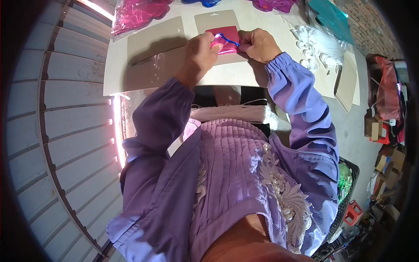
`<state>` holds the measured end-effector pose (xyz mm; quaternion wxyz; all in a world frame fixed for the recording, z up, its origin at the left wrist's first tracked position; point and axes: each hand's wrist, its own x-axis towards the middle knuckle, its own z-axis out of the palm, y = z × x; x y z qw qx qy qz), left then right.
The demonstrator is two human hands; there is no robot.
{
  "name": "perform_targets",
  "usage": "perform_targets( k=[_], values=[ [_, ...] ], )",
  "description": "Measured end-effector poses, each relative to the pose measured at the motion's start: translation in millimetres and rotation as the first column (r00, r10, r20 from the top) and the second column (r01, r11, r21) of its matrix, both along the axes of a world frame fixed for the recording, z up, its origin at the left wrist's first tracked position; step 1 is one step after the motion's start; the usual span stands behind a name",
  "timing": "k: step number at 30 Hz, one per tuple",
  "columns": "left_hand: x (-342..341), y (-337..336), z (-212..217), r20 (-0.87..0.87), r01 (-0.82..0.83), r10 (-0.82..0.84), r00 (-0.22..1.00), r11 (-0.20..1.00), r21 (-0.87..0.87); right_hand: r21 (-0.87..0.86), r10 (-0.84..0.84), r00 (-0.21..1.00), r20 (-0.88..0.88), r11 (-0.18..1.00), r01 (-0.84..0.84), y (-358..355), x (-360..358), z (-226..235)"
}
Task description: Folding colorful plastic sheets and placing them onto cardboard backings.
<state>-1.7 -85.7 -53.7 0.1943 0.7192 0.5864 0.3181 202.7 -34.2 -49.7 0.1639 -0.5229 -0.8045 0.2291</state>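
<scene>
Blue cord slants far-left to near-right, its near end pinched by the right hand; left hand, grip unclear

a small workshop, by the look of it: a panelled wall along the left, brickwork at upper right, worktable with bundled white cords at top, cardboard boxes piled at right.

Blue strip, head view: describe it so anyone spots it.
Find the pale table, top of the picture. Over it, the left hand and right hand flank a pink piece; the blue strip crosses in front of that. It is narrow, unlike the broader blue item at the top edge.
</scene>
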Motion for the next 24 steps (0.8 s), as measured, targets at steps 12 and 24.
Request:
perform_targets(
  k=[12, 24],
  values=[
    [7.0, 9.2, -10.7, -0.165, -0.067, 0.092, 0.982, 0.986, 0.152, -0.126, -0.069, 0.995, 0.074, 0.989, 0.078, 8.4, -5.8, 7.8],
    [-15.1, 27.8, -31.7, -0.509, 0.28, -0.167, 0.845, 0.947, 0.154, -0.131, 0.034, 0.965, -0.26, 0.989, -0.07, -6.3, 14.1, -0.4]
  ],
)
